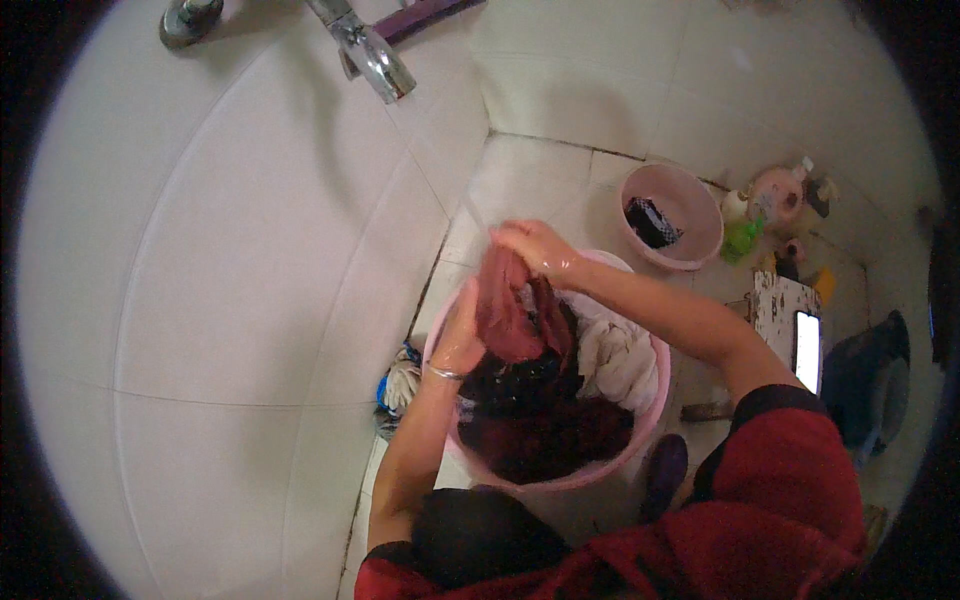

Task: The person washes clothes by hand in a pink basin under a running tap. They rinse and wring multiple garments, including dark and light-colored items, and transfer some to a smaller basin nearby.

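Note:
A wet reddish-pink cloth [508,319] hangs between my two hands above a large pink basin [661,382]. My right hand [538,249] grips its upper end, with water glistening near the wrist. On the cloth's left side is my left hand [466,330], with a bangle at the wrist; its fingertips are partly hidden. Dark, wet fabric [540,439] fills the front and middle of the basin. A bunched white cloth [619,364] lies at the basin's right side.
A chrome tap [379,64] juts from the tiled wall [247,300] at upper left. Right of the basin stand a smaller pink tub [675,202] holding a dark item, a green bottle [742,238], and a worn stool [776,307] bearing a lit phone [808,352]. Cloths [401,386] lie by the wall.

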`<state>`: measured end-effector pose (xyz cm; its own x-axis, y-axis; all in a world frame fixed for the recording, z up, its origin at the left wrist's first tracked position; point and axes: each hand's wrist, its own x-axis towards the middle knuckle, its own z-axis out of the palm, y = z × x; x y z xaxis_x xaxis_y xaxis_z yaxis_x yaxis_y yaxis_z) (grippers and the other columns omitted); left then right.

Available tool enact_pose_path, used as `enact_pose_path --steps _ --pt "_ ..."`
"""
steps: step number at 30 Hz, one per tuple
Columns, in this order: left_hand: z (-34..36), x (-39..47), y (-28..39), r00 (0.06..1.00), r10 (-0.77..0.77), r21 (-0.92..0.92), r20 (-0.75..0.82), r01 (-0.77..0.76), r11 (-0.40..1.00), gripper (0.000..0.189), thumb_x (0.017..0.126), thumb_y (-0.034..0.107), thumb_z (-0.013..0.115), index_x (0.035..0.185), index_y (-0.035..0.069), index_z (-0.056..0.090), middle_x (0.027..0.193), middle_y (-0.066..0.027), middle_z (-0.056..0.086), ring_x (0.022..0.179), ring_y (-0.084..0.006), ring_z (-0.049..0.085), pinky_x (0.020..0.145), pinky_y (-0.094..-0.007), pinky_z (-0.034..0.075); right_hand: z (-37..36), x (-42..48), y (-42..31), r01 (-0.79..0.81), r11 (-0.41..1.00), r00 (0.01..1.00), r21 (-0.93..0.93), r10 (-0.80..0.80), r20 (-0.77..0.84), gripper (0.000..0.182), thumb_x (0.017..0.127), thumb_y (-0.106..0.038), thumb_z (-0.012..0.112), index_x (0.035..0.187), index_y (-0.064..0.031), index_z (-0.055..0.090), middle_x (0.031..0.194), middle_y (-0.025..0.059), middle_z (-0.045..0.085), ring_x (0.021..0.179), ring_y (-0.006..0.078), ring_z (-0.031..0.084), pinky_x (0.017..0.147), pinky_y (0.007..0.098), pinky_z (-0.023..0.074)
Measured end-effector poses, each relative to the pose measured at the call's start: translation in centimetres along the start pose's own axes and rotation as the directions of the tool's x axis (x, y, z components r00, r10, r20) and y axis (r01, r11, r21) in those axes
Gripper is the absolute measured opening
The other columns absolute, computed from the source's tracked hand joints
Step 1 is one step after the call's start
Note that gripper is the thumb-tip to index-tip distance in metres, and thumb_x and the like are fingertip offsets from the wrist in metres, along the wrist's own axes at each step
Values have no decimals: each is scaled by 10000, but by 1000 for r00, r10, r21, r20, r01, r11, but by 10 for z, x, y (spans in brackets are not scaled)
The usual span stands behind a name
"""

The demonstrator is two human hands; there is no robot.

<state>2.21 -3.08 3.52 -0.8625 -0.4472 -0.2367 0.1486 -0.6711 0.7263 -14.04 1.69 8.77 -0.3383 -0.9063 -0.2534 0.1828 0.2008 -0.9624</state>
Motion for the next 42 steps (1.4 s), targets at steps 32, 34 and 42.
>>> enact_pose_path --steps 32,34,42 --pt "44 -12 91 936 335 43 -110 -332 942 255 840 126 545 1082 68 493 1051 -40 544 961 -162 517 858 -324 414 -6 -9 -66 77 941 950 331 -169 261 360 863 -297 496 1102 -28 493 1050 80 545 940 164 530 815 302 442" --pt "45 -6 86 951 267 -49 -156 -277 960 234 827 95 560 1053 64 508 1026 -34 558 927 -156 531 828 -317 432 -10 -5 -70 117 930 947 348 -210 242 328 857 -260 515 1091 -32 493 1039 69 547 932 152 532 811 298 447" --pt "62 -13 72 997 63 -337 36 -47 940 325 842 248 554 1117 87 488 1110 -55 534 994 -187 517 862 -343 417 -21 -20 -111 116 921 852 373 -285 438 412 798 -139 571 1159 -22 410 1087 88 519 958 160 527 838 301 439"
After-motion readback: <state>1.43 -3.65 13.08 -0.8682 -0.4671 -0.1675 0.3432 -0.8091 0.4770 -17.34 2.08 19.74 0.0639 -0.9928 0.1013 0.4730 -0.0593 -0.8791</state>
